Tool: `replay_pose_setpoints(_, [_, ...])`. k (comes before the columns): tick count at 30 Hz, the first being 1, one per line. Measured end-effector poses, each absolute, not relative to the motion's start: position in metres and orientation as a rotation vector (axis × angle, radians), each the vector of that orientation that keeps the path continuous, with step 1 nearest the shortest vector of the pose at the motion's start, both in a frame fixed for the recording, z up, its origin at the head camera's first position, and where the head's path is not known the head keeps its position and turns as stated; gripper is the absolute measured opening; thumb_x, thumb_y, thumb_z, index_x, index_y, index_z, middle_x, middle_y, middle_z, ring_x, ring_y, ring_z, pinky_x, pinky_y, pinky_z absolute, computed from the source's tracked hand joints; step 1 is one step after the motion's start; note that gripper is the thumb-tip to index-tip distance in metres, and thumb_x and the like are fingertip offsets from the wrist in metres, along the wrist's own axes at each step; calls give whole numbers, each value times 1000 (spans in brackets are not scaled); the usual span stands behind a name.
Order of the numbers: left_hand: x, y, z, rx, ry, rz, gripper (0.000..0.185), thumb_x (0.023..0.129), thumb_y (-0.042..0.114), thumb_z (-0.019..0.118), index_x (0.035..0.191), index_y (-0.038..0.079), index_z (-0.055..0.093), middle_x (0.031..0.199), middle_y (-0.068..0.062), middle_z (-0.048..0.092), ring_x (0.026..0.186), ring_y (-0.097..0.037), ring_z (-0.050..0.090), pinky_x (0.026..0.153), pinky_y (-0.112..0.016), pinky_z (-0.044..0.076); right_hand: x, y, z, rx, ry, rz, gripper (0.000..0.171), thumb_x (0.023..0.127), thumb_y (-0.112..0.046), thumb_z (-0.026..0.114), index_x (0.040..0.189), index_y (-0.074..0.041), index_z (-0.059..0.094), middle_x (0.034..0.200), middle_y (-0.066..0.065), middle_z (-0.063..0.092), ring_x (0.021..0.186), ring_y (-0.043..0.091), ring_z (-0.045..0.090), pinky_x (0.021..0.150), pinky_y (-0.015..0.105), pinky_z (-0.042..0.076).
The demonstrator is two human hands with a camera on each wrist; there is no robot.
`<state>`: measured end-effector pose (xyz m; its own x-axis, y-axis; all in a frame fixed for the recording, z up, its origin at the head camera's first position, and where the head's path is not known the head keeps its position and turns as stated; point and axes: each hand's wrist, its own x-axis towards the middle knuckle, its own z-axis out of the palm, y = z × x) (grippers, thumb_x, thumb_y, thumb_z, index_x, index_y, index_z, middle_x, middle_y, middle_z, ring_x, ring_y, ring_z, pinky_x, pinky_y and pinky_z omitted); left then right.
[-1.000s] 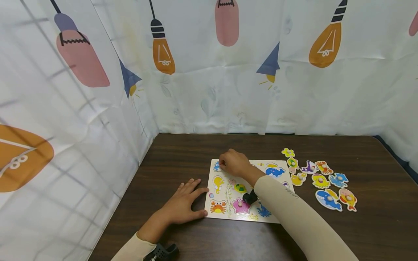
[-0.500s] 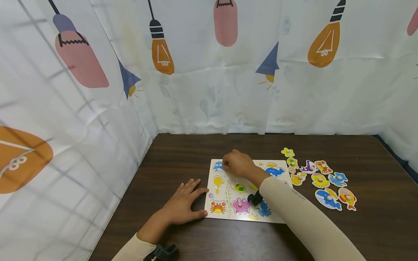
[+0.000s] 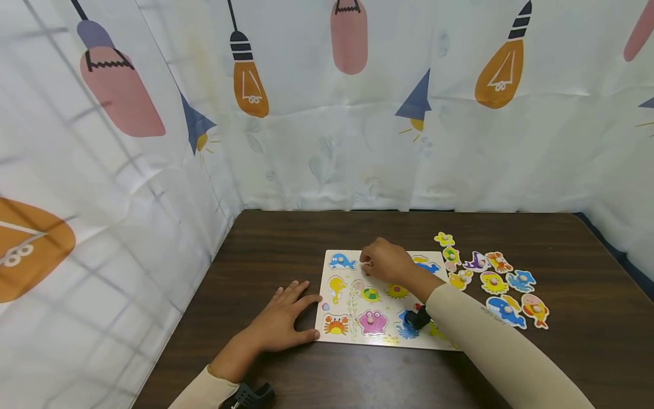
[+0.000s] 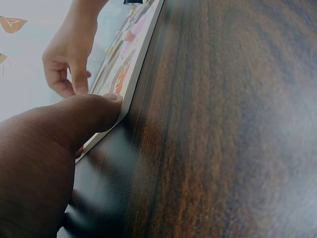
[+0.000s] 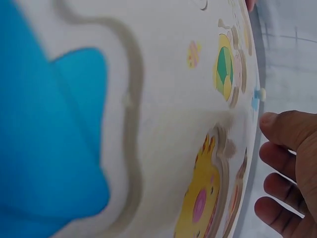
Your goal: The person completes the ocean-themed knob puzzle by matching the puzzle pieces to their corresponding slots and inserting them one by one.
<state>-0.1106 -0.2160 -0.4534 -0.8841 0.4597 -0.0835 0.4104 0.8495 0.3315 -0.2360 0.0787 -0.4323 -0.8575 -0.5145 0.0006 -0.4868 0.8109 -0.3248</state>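
Observation:
A white puzzle board [image 3: 352, 335] with sea-animal pieces lies on the dark wooden table [image 3: 286, 238]. My left hand [image 3: 280, 325] lies flat on the table, its fingertips against the board's left edge [image 4: 130, 94]. My right hand [image 3: 385, 262] hovers over the board's upper middle with fingers loosely curled, and I see nothing in it [image 4: 69, 54]. A blue dolphin piece [image 3: 342, 262] sits in the top left corner, just left of that hand. Seahorse [image 3: 335, 287], turtle [image 3: 370, 294], crab [image 3: 335, 325] and pink shell [image 3: 372, 322] pieces sit in the board.
Several loose animal pieces [image 3: 493, 281] lie on the table right of the board, among them a blue whale [image 3: 503, 312] and an orange fish [image 3: 534, 310]. Curtains with lamp prints [image 3: 327, 113] wall in the table at the back and both sides.
My right hand has left the dolphin piece at the top left corner and moved right over the board's upper middle. The left hand has stayed put.

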Motion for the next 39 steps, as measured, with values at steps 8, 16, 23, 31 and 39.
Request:
replay_pose_setpoints(8, [-111, -219, -455, 673, 2863, 445, 74, 89, 68, 65, 151, 32, 49, 165, -12, 30, 153, -37, 20, 121, -61, 13, -225, 95, -432, -779, 2909, -477, 17, 93, -32, 78, 106, -22, 78, 100, -9, 68, 104, 15, 57, 81, 38, 55])
replay_pose_setpoints(16, [-114, -221, -456, 669, 2855, 451, 75, 89, 70, 64, 152, 32, 49, 166, -11, 29, 154, -36, 18, 122, -60, 11, -216, 113, -432, -759, 2930, -485, 22, 92, -35, 78, 109, -22, 79, 104, -6, 67, 102, 16, 58, 74, 36, 55])
replay_pose_setpoints(23, [-114, -220, -456, 669, 2854, 448, 75, 89, 69, 64, 152, 32, 48, 166, -11, 29, 154, -36, 18, 122, -60, 12, -207, 131, -431, -718, 2943, -523, 23, 91, -33, 80, 111, -20, 79, 109, -2, 68, 106, 19, 59, 77, 39, 56])
replay_pose_setpoints(31, [-114, -219, -457, 656, 2855, 445, 75, 88, 70, 63, 152, 33, 48, 166, -10, 28, 154, -35, 18, 122, -60, 11, -202, 157, -433, -700, 2968, -504, 27, 91, -35, 79, 113, -18, 78, 111, 0, 69, 111, 24, 61, 83, 47, 57])
replay_pose_setpoints(39, [-114, -218, -458, 675, 2857, 456, 75, 89, 69, 64, 152, 31, 48, 166, -12, 28, 154, -36, 18, 122, -60, 12, -200, 185, -437, -627, 2979, -503, 27, 92, -34, 79, 114, -18, 78, 117, 4, 67, 113, 27, 60, 87, 52, 57])
